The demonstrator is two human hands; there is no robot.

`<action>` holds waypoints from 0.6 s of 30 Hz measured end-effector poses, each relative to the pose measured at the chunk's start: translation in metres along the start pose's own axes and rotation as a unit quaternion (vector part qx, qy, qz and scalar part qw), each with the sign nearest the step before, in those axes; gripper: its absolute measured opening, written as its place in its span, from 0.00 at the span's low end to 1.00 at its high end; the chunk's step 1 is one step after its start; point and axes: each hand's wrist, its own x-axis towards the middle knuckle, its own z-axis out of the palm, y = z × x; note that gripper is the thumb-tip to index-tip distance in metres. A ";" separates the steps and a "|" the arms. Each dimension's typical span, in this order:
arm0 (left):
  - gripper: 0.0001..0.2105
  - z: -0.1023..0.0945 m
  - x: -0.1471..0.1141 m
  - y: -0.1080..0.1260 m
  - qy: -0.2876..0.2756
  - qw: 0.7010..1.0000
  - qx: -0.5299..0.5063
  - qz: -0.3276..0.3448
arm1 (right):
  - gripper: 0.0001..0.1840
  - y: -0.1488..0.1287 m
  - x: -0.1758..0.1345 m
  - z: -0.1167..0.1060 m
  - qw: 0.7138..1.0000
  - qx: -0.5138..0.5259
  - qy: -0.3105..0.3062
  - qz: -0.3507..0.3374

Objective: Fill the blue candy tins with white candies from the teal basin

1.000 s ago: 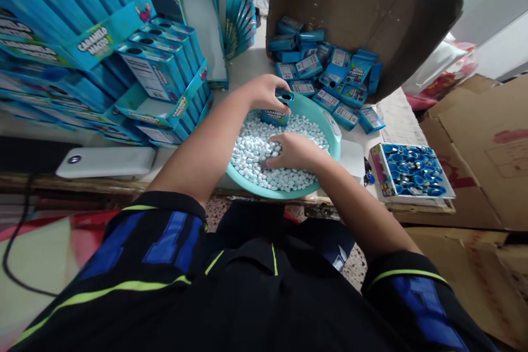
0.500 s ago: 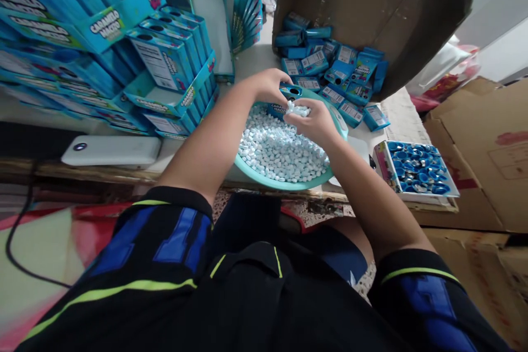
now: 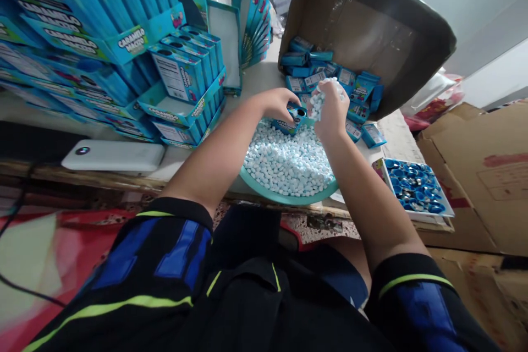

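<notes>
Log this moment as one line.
left hand: holding box | right hand: holding candies | basin: more candies inside

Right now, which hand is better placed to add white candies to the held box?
Probably the right: the right hand already has a clump of white candies near the box, while the left hand is occupied gripping that box over the bowl.

The left forearm (image 3: 223, 148) slants forward and inward, and the left hand (image 3: 280, 103) bends over at the end of it, thumb and fingers curved towards each other in a firm pinch. The right forearm (image 3: 367, 192) also angles inward, the right hand (image 3: 335, 110) raised just beside the left without touching it, its fingers curled into a full cup.
</notes>
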 end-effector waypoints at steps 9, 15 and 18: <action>0.23 -0.001 -0.002 0.008 -0.018 1.000 -0.010 0.019 | 0.29 0.019 0.025 0.022 1.000 -0.008 -0.012 -0.018; 0.20 0.001 0.000 0.014 -0.020 1.000 0.021 -0.008 | 0.30 0.031 0.027 0.018 0.999 0.004 -0.010 -0.033; 0.22 -0.002 -0.002 0.017 -0.029 0.999 0.020 -0.012 | 0.27 0.032 0.026 0.021 0.999 0.009 -0.002 -0.040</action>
